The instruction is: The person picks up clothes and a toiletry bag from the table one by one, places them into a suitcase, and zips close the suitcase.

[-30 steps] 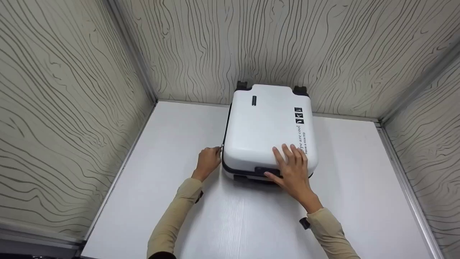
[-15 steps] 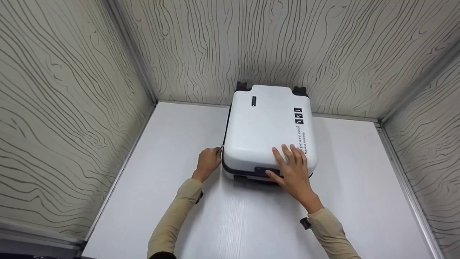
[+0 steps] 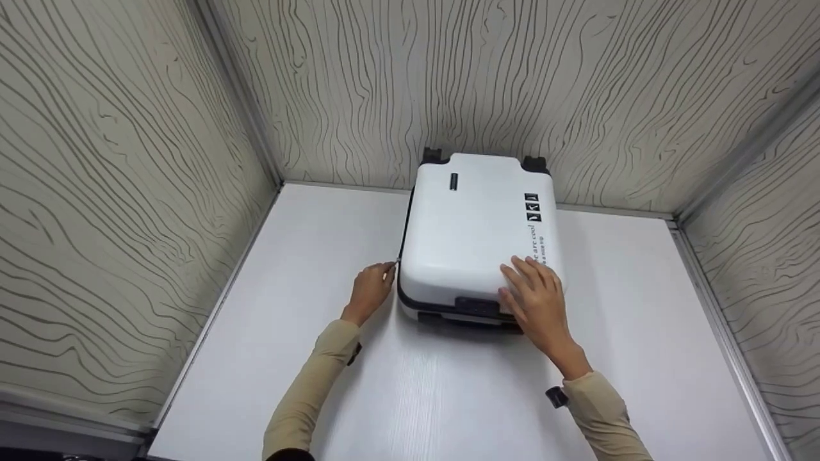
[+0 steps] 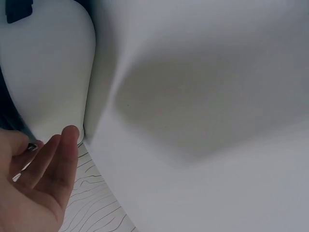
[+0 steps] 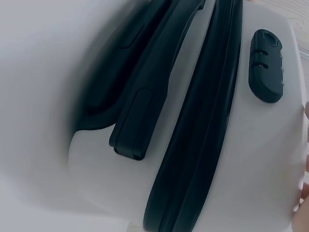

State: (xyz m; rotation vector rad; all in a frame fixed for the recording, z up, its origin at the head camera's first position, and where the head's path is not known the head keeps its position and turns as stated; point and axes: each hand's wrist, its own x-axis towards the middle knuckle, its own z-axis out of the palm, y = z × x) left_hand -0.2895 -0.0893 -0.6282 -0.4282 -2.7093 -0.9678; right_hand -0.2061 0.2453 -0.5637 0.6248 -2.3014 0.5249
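A white hard-shell suitcase [image 3: 474,224] lies flat on the white table, its black wheels toward the back wall. At its left side, my left hand [image 3: 369,289] pinches a small metal zipper pull [image 4: 32,146] between thumb and forefinger, beside the black zipper band [image 3: 405,225]. My right hand [image 3: 541,312] rests with extended fingers on the near right corner of the lid, covering part of the printed lettering. In the right wrist view, the black carry handle [image 5: 140,108] and a black combination lock [image 5: 266,66] show on the near end, with fingers [image 5: 302,215] at the right edge.
The white table [image 3: 307,224] carries the suitcase near its back edge. Wood-grain panels stand behind [image 3: 359,83] and at both sides, joined by grey metal rails [image 3: 240,96].
My right hand has slid right along the lid's near edge, uncovering more of the black lock. The left hand stays at the zipper pull, almost unmoved.
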